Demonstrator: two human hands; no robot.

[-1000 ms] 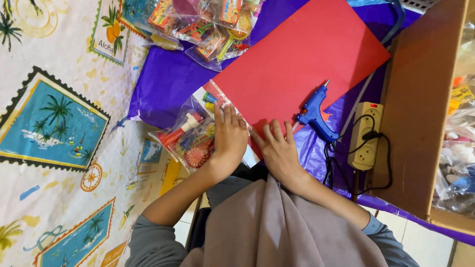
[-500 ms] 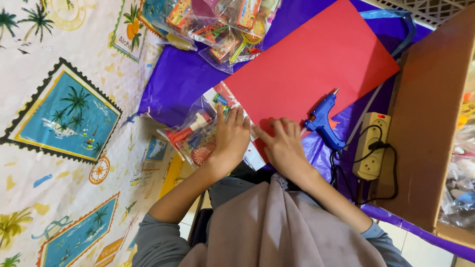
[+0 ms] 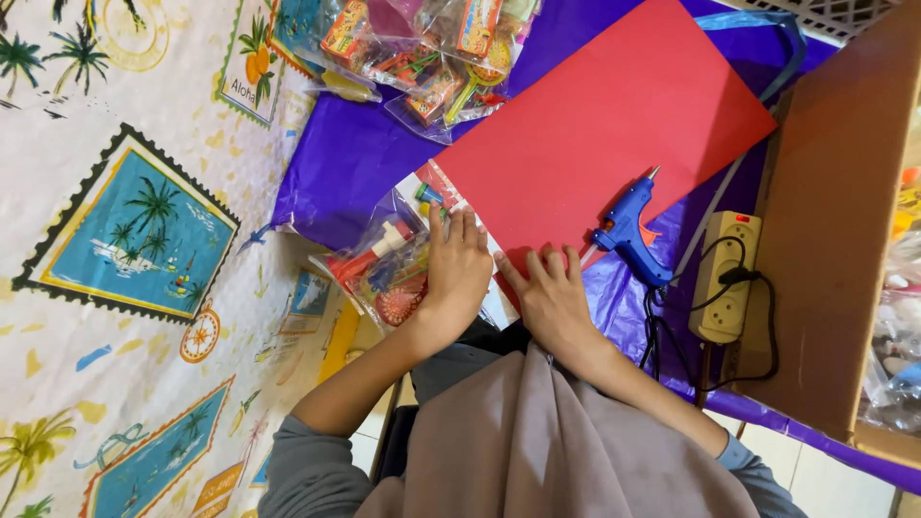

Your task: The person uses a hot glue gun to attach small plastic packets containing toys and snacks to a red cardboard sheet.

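While both of my hands stay pressed flat at the near corner of the large red rectangular paper sheet (image 3: 604,144), little has altered over the last second: my view has crept closer and the sheet has kept its diagonal lie on the purple plastic cover (image 3: 365,153). My left hand (image 3: 456,273) lies open, palm down, fingers spread, its fingertips at the sheet's near-left edge and its heel over a clear plastic bag (image 3: 384,273). My right hand (image 3: 547,297) is likewise open and flat, fingers on the sheet's near corner. I judge the work unchanged in stage: the corner is being held or smoothed, not lifted.

Relative to the red sheet, the blue hot-glue gun (image 3: 628,230) rests on its near-right edge, nozzle pointing onto the paper. Just right of it sits a cream power strip (image 3: 729,278) with a black plug seated.

Containers: the clear bag left of the sheet holds small coloured toys or craft items, one red and round. A second clear bag (image 3: 432,48), beyond the sheet's far-left edge, holds bright boxed items. Exact contents cannot be told.
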